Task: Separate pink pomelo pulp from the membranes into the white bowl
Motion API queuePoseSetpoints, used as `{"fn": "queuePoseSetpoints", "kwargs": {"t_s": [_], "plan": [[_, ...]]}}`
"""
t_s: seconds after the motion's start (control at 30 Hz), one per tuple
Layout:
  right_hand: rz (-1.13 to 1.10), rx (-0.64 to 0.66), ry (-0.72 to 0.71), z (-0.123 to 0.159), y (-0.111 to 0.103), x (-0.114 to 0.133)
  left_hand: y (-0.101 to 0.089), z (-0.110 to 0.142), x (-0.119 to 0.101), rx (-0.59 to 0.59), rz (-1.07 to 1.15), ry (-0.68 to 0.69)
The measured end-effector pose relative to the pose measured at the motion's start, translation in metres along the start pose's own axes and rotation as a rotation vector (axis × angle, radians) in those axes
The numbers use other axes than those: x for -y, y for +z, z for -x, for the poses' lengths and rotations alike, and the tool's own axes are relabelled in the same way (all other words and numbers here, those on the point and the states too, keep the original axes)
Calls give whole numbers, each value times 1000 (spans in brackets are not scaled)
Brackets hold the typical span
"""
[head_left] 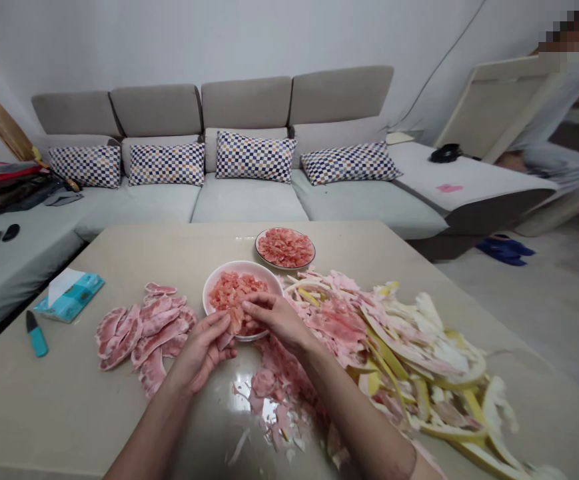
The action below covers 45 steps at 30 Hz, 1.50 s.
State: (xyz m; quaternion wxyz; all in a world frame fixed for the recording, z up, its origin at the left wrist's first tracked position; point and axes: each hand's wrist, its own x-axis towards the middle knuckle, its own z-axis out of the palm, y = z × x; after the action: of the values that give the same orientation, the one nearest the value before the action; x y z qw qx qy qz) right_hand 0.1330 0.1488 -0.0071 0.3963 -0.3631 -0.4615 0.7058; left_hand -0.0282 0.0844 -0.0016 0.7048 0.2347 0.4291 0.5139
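Observation:
My left hand is closed on a pinkish pomelo segment, held low over the near rim of a white bowl. Close beside it, my right hand has thumb and fingers pinched together above the bowl; what lies between them is too small to make out. Loose pink pomelo flesh fills much of this bowl. Behind it stands a dark-rimmed plate heaped with more pomelo flesh. Left of my hands lie several pomelo segments still in their skins.
A large pile of pomelo peel and pink membrane scraps covers the table's right side. A turquoise-handled knife and a tissue pack lie at left. Beyond the table runs a sofa with checkered cushions. A person sits far right.

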Motion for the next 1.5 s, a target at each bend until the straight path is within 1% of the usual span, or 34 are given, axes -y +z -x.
{"fn": "queuePoseSetpoints", "kwargs": {"t_s": [0.1, 0.13, 0.2, 0.3, 0.37, 0.5, 0.57, 0.63, 0.73, 0.8, 0.87, 0.9, 1.0, 1.13, 1.33, 1.5], "plan": [[31, -104, -58, -3, -5, -2, -1, -1, -2, -15, 49, -16], [85, -128, -88, -3, -7, -1, 0, -1, -2, -20, 53, -16], [272, -154, -191, -1, -8, 3, 0, -1, -2, -32, 42, -7], [563, -154, -395, 5, -6, 10, 2, -1, 0, -63, -6, 18], [637, -102, -455, 9, -2, 13, 3, 0, 1, -76, -36, 31], [655, 19, -450, 14, 7, 17, 3, 0, 1, -49, -56, 46], [640, 41, -448, 14, 7, 18, 2, -1, 0, -36, -59, 41], [600, 49, -413, 14, 5, 19, 2, -1, -1, -36, -54, 28], [482, -8, -278, 11, 1, 18, 1, 0, 0, -39, -44, 3], [339, -42, -159, 9, -2, 14, 1, 0, 0, -35, -43, -8], [185, -35, -74, 6, -4, 9, 1, 1, 0, -31, -43, -11], [126, -26, -56, 4, -5, 6, 1, 2, 0, -31, -42, -11], [40, -12, -50, 1, -7, 1, 1, 2, -1, -35, -41, -11], [21, -29, -61, -1, -7, -1, 0, 1, 0, -28, -43, -6], [44, -117, -111, -2, -6, -2, -2, -1, 0, -35, -4, 11], [151, -78, -92, -1, -7, -1, -2, 0, -1, -31, 33, 11]]}}
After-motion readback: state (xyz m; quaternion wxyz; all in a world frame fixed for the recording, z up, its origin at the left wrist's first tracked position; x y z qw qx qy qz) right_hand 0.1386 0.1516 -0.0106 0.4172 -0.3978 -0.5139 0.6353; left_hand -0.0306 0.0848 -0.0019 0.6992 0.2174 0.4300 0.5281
